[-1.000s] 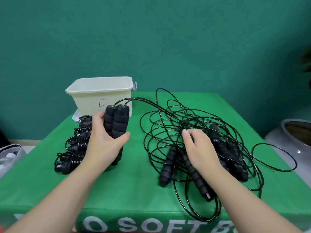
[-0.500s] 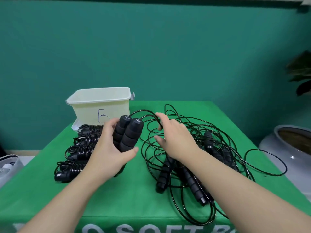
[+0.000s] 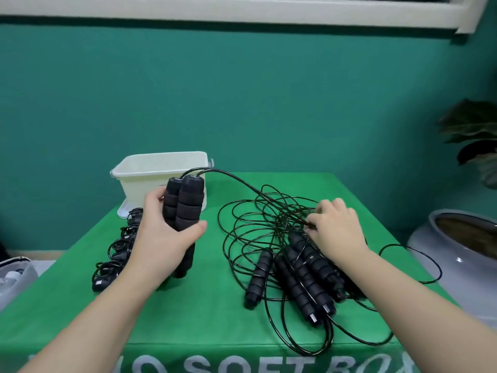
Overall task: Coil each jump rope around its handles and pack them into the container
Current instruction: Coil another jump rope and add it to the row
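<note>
We see the left hand point(image 3: 164, 238) gripping a pair of foam handles point(image 3: 183, 208) upright, near the table's point(image 3: 188, 319) far-left corner, before the cream container point(image 3: 161, 170). The right hand point(image 3: 336, 230) pinches their black cord point(image 3: 242, 181) over the loose rope tangle point(image 3: 282, 251) at the right. Coiled ropes point(image 3: 118, 249) line the left edge.
</note>
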Action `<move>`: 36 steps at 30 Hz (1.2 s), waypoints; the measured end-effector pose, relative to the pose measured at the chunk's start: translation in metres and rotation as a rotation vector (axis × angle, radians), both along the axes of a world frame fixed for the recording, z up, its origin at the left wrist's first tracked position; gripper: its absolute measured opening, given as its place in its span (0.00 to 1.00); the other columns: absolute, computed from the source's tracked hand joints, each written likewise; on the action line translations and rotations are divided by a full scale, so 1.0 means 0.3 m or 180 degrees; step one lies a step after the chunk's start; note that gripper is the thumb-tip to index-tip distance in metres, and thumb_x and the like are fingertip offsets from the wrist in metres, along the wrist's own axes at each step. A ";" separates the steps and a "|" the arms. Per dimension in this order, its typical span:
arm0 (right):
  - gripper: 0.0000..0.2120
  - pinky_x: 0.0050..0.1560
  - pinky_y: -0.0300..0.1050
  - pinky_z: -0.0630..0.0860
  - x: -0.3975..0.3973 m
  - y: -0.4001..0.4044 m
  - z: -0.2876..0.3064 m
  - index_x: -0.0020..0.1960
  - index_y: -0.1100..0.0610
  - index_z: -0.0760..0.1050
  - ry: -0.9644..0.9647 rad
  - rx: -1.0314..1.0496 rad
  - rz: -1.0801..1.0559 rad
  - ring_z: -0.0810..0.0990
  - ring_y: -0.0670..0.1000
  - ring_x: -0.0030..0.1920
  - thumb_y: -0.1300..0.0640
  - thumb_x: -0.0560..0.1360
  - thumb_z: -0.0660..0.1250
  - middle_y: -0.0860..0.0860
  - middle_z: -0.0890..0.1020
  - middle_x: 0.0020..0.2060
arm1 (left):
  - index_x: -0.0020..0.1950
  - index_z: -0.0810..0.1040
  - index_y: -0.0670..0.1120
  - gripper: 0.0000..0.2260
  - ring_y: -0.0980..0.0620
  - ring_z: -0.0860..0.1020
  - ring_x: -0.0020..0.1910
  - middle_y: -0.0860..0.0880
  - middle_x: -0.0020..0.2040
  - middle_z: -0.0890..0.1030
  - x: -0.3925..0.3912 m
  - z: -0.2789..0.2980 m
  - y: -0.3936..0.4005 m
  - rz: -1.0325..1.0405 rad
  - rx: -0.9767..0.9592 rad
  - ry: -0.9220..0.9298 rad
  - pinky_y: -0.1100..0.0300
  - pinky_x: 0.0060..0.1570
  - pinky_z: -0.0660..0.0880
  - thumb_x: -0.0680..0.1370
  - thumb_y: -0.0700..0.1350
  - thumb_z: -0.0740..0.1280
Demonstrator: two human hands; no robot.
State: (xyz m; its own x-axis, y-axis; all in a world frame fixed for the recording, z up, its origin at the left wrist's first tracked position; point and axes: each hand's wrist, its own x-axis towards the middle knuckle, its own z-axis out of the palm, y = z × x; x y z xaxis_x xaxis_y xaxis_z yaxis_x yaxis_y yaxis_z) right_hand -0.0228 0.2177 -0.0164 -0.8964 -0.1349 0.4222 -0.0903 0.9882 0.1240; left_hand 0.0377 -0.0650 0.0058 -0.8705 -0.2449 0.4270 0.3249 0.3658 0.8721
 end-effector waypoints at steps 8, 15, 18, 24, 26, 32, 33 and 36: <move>0.15 0.39 0.47 0.63 0.086 0.009 0.139 0.38 0.55 0.60 -0.0286 -0.1416 0.0266 0.70 0.56 0.39 0.53 0.82 0.55 0.50 0.65 0.37 | 0.52 0.71 0.51 0.21 0.49 0.78 0.45 0.51 0.46 0.79 0.066 0.007 0.041 -0.0070 0.0066 -0.0338 0.55 0.47 0.72 0.65 0.46 0.77; 0.15 0.32 0.42 0.69 0.249 -0.108 0.403 0.47 0.61 0.70 -0.0235 -0.2778 0.0873 0.73 0.46 0.24 0.52 0.83 0.53 0.54 0.79 0.31 | 0.53 0.71 0.51 0.27 0.50 0.79 0.44 0.51 0.45 0.80 0.184 0.067 0.111 -0.0587 0.0123 -0.0527 0.54 0.49 0.75 0.57 0.57 0.74; 0.13 0.34 0.43 0.71 0.307 -0.161 0.453 0.43 0.57 0.69 -0.0444 -0.3252 0.1111 0.73 0.47 0.23 0.52 0.82 0.54 0.50 0.77 0.24 | 0.56 0.72 0.51 0.32 0.45 0.81 0.47 0.51 0.52 0.81 0.244 0.097 0.146 -0.0970 0.0255 -0.0585 0.46 0.54 0.77 0.55 0.59 0.74; 0.11 0.27 0.37 0.73 0.432 -0.264 0.470 0.43 0.58 0.66 -0.1018 -0.4642 0.1628 0.75 0.47 0.24 0.57 0.83 0.54 0.55 0.72 0.33 | 0.58 0.71 0.43 0.28 0.51 0.80 0.33 0.47 0.47 0.79 0.370 0.149 0.210 -0.1611 0.0860 -0.0444 0.57 0.38 0.77 0.61 0.47 0.74; 0.10 0.28 0.36 0.74 0.464 -0.286 0.464 0.44 0.58 0.67 -0.1138 -0.4737 0.1793 0.75 0.47 0.25 0.57 0.83 0.55 0.54 0.71 0.34 | 0.57 0.71 0.43 0.27 0.51 0.79 0.33 0.46 0.45 0.79 0.393 0.158 0.220 -0.1692 0.0915 -0.0371 0.56 0.39 0.77 0.61 0.46 0.74; 0.07 0.43 0.38 0.78 0.546 -0.258 0.434 0.55 0.58 0.74 -0.1091 -0.3611 0.2068 0.79 0.45 0.41 0.56 0.82 0.59 0.51 0.79 0.42 | 0.47 0.73 0.48 0.19 0.48 0.76 0.39 0.56 0.33 0.78 0.436 0.221 0.221 -0.1565 0.0926 -0.0093 0.50 0.48 0.73 0.59 0.49 0.74; 0.09 0.44 0.34 0.76 0.553 -0.242 0.418 0.58 0.57 0.74 -0.1151 -0.3231 0.2044 0.78 0.43 0.44 0.56 0.81 0.59 0.50 0.80 0.47 | 0.46 0.73 0.48 0.18 0.49 0.75 0.38 0.57 0.32 0.78 0.441 0.234 0.219 -0.1538 0.1033 -0.0090 0.50 0.48 0.73 0.60 0.48 0.73; 0.14 0.46 0.29 0.72 0.570 -0.218 0.349 0.64 0.59 0.74 -0.1639 -0.2568 0.2192 0.77 0.37 0.44 0.58 0.79 0.64 0.50 0.81 0.53 | 0.43 0.71 0.48 0.18 0.48 0.73 0.38 0.50 0.35 0.74 0.452 0.280 0.212 -0.1420 0.1177 -0.0056 0.50 0.48 0.73 0.59 0.50 0.74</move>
